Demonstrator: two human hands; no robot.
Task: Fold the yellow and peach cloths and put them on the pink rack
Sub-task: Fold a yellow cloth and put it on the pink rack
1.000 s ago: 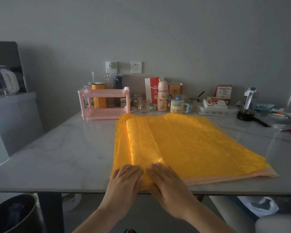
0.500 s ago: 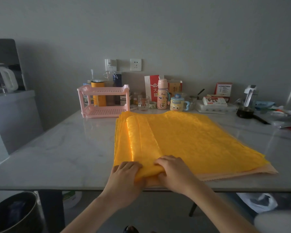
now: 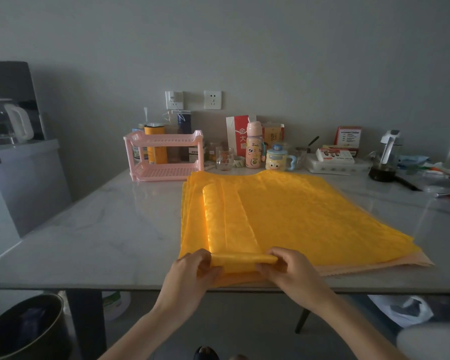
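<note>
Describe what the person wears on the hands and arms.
Nothing is worn that shows. The left hand and right hand are bare, without gloves, and no ring, watch or bracelet is visible. The left forearm and right forearm are uncovered down to the picture's lower edge; no sleeve appears.

Both hands, left (image 3: 192, 271) and right (image 3: 286, 268), pinch the yellow cloth's (image 3: 296, 216) rolled near edge. Peach cloth (image 3: 374, 266) lies beneath. Pink rack (image 3: 164, 154) stands behind.
</note>
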